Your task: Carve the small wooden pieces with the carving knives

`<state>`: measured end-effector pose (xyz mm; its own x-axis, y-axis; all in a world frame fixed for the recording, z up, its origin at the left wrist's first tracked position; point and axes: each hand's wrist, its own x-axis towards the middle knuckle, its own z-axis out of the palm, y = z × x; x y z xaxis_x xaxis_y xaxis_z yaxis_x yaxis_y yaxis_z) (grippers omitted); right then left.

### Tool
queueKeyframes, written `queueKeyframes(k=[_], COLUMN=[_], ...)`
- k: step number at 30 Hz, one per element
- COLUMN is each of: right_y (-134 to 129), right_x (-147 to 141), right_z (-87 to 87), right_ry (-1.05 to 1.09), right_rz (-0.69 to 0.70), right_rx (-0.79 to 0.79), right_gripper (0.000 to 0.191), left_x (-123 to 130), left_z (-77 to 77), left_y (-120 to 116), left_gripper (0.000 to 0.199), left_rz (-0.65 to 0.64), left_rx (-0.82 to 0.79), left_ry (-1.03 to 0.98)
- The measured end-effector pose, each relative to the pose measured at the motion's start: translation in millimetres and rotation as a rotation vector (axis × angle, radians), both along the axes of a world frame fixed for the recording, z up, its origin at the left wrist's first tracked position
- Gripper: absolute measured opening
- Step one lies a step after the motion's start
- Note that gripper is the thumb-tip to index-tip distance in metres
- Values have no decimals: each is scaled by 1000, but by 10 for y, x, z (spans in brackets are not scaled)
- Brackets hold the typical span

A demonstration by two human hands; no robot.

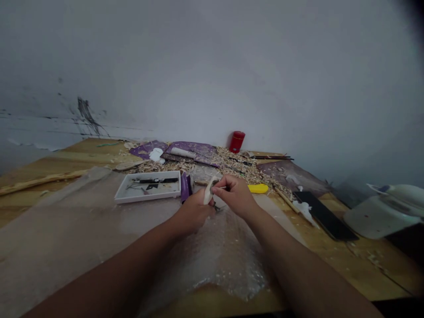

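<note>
Steadily, the left hand (194, 212) clamps a pale carved piece (208, 192) firmly in its fingers, while the right hand (233, 194), close beside it, pinches a slim metal-tipped tool (223, 187) against the piece, both held low over the bubble wrap (212, 251).

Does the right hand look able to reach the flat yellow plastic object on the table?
Probably yes: the flat yellow plastic object lies just beyond the right hand, with nothing visible between them, though that hand is pinching a thin metal tool.
</note>
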<state>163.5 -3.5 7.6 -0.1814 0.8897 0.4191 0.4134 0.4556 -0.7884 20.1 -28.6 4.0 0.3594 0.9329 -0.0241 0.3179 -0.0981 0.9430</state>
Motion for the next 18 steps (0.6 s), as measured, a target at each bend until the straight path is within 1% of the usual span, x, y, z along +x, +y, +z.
queueKeyframes(k=[3, 5, 7, 9, 10, 12, 13, 14, 16, 18], right_y=[-41, -68, -86, -91, -87, -69, -56, -40, -9, 17], right_x=[-28, -52, -72, -82, -82, -73, -64, -54, -34, -19], right_z=[-32, -62, -88, -105, -109, -107, -101, -91, -65, -38], right_ry=[-354, -541, -654, -683, -658, -526, -426, -311, -60, 173], right_rz=[-153, -249, -311, -331, -330, -291, -254, -215, -121, -14], right_rx=[349, 559, 684, 734, 734, 664, 584, 475, 202, -56], right_gripper=[11, 13, 17, 19, 20, 18, 16, 14, 11, 16], left_x=[0, 3, 9, 16, 19, 21, 20, 18, 10, 3], left_z=[-67, -88, -87, -78, -75, -77, -79, -80, -68, -35], left_y=[42, 51, 45, 35, 31, 29, 29, 30, 26, 12], left_gripper=[10, 12, 17, 20, 21, 19, 17, 14, 10, 10], left_rz=[26, 31, 33, 25, 18, 11, 15, 26, 42, 36], left_rx=[117, 168, 194, 209, 213, 201, 188, 176, 162, 143], left_ry=[16, 18, 9, -9, -18, -10, 8, 27, 54, 46])
